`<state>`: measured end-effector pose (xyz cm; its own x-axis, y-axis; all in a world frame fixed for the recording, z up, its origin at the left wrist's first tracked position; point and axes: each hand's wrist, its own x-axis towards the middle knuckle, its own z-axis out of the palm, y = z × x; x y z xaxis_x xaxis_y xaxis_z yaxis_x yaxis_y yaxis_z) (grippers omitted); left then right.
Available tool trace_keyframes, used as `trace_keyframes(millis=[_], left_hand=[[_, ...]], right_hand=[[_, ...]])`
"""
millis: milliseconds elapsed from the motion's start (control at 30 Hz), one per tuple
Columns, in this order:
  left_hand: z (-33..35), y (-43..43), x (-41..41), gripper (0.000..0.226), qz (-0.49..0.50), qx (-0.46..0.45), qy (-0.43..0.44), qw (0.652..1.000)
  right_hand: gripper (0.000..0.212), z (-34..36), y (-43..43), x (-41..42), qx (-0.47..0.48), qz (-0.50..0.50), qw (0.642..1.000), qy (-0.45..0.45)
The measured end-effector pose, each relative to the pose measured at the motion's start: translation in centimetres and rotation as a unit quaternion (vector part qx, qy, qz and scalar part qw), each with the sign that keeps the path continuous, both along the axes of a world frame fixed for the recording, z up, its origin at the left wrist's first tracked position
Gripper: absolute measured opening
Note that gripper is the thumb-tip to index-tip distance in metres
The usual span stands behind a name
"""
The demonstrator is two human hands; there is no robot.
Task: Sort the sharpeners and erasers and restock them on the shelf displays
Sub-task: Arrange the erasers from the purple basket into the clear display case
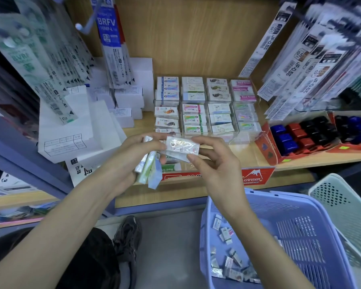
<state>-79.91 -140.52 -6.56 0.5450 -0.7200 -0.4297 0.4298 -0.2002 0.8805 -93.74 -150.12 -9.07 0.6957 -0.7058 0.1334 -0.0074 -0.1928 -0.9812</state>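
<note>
My left hand grips a fanned stack of several wrapped erasers in front of the shelf edge. My right hand pinches one clear-wrapped eraser at the top of that stack; the left thumb touches its other end. Behind the hands a clear acrylic display holds rows of boxed erasers on the wooden shelf. To its right, a red carton holds blue, red and black sharpeners. A purple basket at lower right holds several loose wrapped erasers.
White boxes are stacked on the shelf's left. Hanging refill packs crowd the upper left, and more hanging packs fill the upper right. A pale green basket stands right of the purple one. My knee and shoe are on the floor below.
</note>
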Motion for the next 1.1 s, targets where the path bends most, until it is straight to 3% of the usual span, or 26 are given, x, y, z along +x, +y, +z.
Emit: trace_keyframes(millis=[167, 267, 433, 633, 867, 967, 1033, 1100], left_hand=[[-0.1, -0.3, -0.5, 0.021, -0.018, -0.003, -0.038, 0.999], [-0.8, -0.4, -0.3, 0.014, 0.022, 0.035, -0.049, 0.998], [-1.4, -0.1, 1.2, 0.011, 0.109, 0.059, -0.057, 0.991], [-1.5, 0.3, 2.1, 0.016, 0.112, 0.047, -0.059, 0.991], [-1.8, 0.2, 2.4, 0.016, 0.100, 0.049, -0.067, 0.992], [-2.0, 0.1, 2.3, 0.015, 0.100, 0.051, -0.076, 0.991], [-2.0, 0.0, 2.2, 0.015, 0.100, 0.050, -0.075, 0.991], [-1.9, 0.1, 2.1, 0.016, 0.101, 0.049, -0.076, 0.991]], right_hand=[[0.026, 0.0, 0.0, -0.1, 0.068, -0.030, 0.997, -0.014], [0.022, -0.3, -1.0, 0.4, 0.096, -0.088, 0.991, -0.024], [0.024, -1.7, -4.6, 3.3, -0.085, -0.085, 0.987, 0.108], [0.032, -3.3, -6.6, 8.2, -0.220, -0.017, 0.961, 0.169], [0.029, -3.9, -7.2, 11.0, -0.340, -0.037, 0.913, 0.221], [0.017, -4.2, -7.5, 11.1, -0.453, -0.015, 0.862, 0.224], [0.018, -3.8, -7.6, 11.4, -0.461, 0.000, 0.850, 0.256], [0.020, -2.9, -7.3, 11.1, -0.395, -0.002, 0.889, 0.233]])
